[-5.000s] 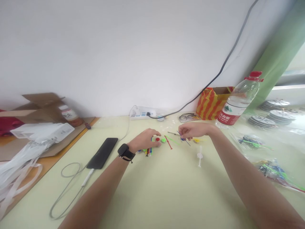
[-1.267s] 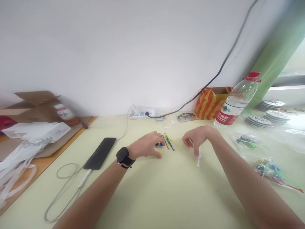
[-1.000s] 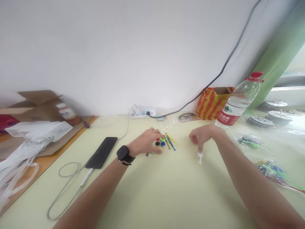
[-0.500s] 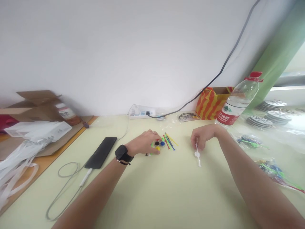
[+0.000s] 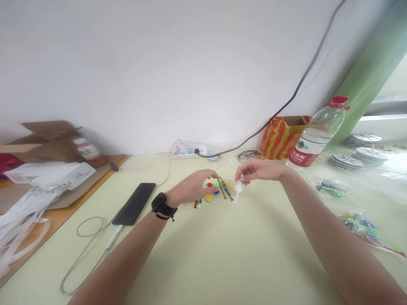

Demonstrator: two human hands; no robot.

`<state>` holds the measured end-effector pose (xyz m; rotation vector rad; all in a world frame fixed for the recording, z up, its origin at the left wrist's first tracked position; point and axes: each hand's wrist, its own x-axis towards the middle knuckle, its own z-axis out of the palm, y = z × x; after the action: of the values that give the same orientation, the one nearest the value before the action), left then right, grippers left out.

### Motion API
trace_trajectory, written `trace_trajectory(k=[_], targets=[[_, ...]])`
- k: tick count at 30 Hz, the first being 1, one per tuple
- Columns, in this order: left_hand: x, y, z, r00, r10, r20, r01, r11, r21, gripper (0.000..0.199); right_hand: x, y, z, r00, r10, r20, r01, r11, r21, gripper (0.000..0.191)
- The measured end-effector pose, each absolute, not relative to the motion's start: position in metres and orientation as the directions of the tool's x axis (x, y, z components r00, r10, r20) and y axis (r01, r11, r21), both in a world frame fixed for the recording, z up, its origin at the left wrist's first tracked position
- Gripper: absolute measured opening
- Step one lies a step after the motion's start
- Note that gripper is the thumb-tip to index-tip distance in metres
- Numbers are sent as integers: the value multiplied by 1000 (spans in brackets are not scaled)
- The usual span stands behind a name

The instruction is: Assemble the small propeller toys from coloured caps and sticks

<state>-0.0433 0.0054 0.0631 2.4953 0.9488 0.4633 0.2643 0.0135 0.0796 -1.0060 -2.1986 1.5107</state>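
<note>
My left hand [image 5: 197, 183], with a black watch [image 5: 163, 205] at its wrist, hovers over a small group of coloured round pieces. Its fingers are apart and curved, with nothing visibly held. Below them lie a red piece [image 5: 209, 185], a green piece [image 5: 216, 184], a blue one and a yellow piece [image 5: 208, 198]. My right hand [image 5: 254, 170] pinches a white plastic stick with a round disc [image 5: 238, 188] at its middle, slightly blurred. Thin coloured plastic sticks [image 5: 226, 189] in red, blue, green and yellow lie between the hands. More small sticks [image 5: 197, 203] show under my left hand.
A black phone [image 5: 135, 204] with a cable lies at left. Along the wall are a power strip [image 5: 187, 151], glasses [image 5: 249, 155], a striped bag [image 5: 276, 137] and a water bottle [image 5: 313, 137]. Bagged parts [image 5: 362, 226] and stacked discs [image 5: 345, 162] sit at right.
My right hand has moved left with the white stick, close to the coloured sticks. My left hand has risen slightly off the round pieces, and red and green ones now show more.
</note>
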Motion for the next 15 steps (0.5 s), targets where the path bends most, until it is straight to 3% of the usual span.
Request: trace_trajectory(k=[5,8,12,15], targets=[[-31,3,68,618,721,315,332,-602,726,47,217,17,66,-362,912,194,-73,179,-981,25],[-27,6,68,400,815,418,228,-531,816,39,193,20,52,-231,959,161,-315,83,-946,29],[-28,11,68,287,846,449,155,-504,850,31,177,16,43,-324,941,98,-298,-3,-955,33],[-30,12,67,283,863,420,136,-469,872,31,171,9,46,-317,939,132,-128,95,-987,30]])
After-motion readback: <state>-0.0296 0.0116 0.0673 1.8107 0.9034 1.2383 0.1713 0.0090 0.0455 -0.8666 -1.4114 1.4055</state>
